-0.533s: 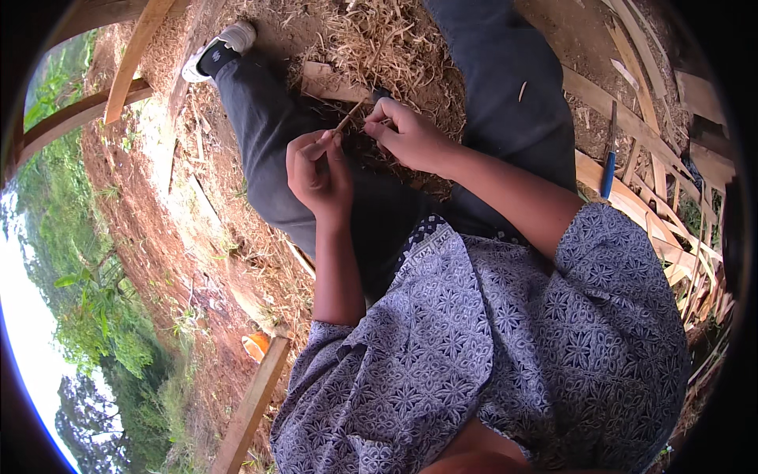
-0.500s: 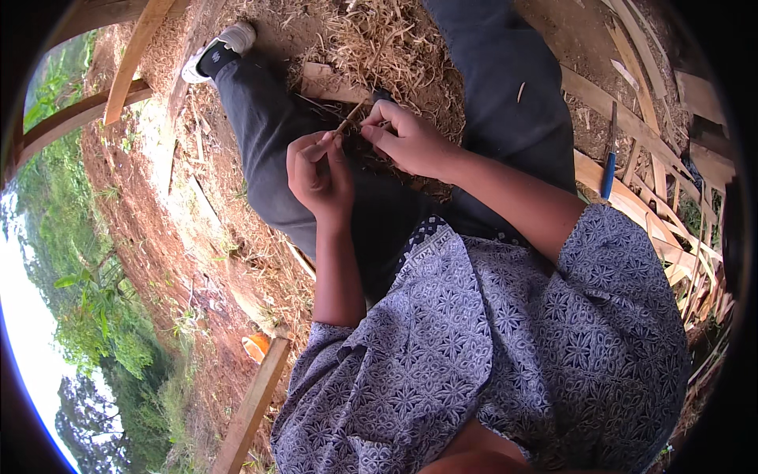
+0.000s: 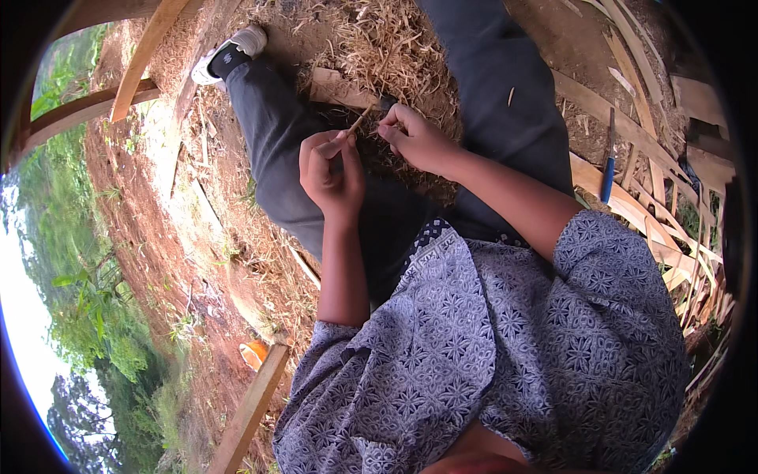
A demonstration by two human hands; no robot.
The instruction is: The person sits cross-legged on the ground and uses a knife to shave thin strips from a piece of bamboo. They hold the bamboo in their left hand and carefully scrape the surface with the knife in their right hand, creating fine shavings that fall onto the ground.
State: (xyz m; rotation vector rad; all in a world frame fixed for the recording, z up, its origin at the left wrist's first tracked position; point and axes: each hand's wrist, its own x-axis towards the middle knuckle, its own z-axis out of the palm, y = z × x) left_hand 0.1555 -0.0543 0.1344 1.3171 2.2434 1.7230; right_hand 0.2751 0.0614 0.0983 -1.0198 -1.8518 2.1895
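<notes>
Near the upper middle of the frame, the left hand [image 3: 332, 170] is closed around a thin stick [image 3: 357, 124]. The right hand [image 3: 417, 141], fingers curled, pinches its upper end, above a pile of shavings [image 3: 391, 47]. A blue-handled knife [image 3: 608, 162] lies at the right.

Packages: none in view.
Labels: none in view.
Signs: none in view.
Screens: none in view.
</notes>
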